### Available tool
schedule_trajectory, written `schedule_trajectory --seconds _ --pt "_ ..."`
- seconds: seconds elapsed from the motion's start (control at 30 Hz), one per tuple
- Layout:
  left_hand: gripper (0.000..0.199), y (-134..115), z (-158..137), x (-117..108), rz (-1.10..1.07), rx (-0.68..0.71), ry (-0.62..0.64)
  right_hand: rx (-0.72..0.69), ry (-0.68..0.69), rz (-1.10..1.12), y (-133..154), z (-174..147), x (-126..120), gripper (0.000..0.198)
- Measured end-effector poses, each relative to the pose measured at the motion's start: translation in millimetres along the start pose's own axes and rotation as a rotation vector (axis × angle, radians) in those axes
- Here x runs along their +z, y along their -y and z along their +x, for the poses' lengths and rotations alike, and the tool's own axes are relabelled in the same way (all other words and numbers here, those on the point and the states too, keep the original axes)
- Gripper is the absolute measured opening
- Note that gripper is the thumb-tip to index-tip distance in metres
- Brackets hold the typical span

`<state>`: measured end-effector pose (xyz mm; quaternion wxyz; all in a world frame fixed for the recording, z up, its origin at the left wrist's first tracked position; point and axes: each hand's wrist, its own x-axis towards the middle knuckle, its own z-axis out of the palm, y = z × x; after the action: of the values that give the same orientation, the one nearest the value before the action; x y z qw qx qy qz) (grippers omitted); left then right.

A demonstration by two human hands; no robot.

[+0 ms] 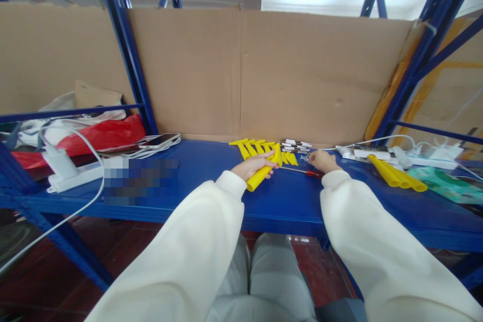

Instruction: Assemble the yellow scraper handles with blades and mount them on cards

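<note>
My left hand (257,164) is wrapped round a yellow tube-shaped piece (258,179), its near end pointing toward me and a yellow part rising at its far end. On the right, my right hand (323,161) rests low over the table with fingers curled together beside a scatter of small silvery parts (304,158); whatever is in the fingers is hidden. A screwdriver (312,173) with a red handle lies between the hands. Behind my left hand are several yellow T-shaped pieces (244,151) in a row and smaller yellow pieces (290,158).
Black-and-white sticks (297,145) lie by the cardboard wall (241,75). Yellow tubes (396,176) and a green packet (447,183) are at right. At left are a phone (160,141), a power strip (77,176) and a red bag (105,136). Blue shelf posts (130,50) frame the table.
</note>
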<state>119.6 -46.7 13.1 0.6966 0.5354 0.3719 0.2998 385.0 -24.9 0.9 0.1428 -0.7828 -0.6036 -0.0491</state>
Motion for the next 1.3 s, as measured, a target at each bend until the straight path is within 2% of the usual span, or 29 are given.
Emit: schedule_trajectory --seconds 0.23,0.57,0.67,0.83,0.97,1.1,1.3 --pt "0.069 -1.0 -4.6 4.8 0.030 -0.015 -0.015 -0.018 0.032 0.018 -2.5 6.5 3.2 0.015" --pt "0.081 1.2 0.9 0.0 -0.001 -0.022 0.006 -0.078 0.058 -0.011 1.8 8.6 7.4 0.015" --pt "0.083 0.7 0.1 1.2 -0.011 -0.023 0.012 -0.131 0.026 0.079 11.0 6.7 2.8 0.016" --pt "0.080 0.0 -0.8 2.6 -0.020 -0.020 0.027 -0.376 -0.047 0.406 34.4 -2.2 -2.5 0.011" --pt "0.080 1.1 0.3 1.6 -0.014 -0.013 0.047 -0.490 -0.040 0.587 50.4 -14.5 -5.0 0.008" --pt "0.079 2.1 0.0 1.9 0.007 -0.005 0.065 -0.528 -0.003 0.634 58.3 -22.0 -7.5 0.009" --pt "0.078 0.9 -2.6 5.7 0.028 -0.010 0.066 -0.535 -0.024 0.626 59.4 -20.4 -5.0 0.009"
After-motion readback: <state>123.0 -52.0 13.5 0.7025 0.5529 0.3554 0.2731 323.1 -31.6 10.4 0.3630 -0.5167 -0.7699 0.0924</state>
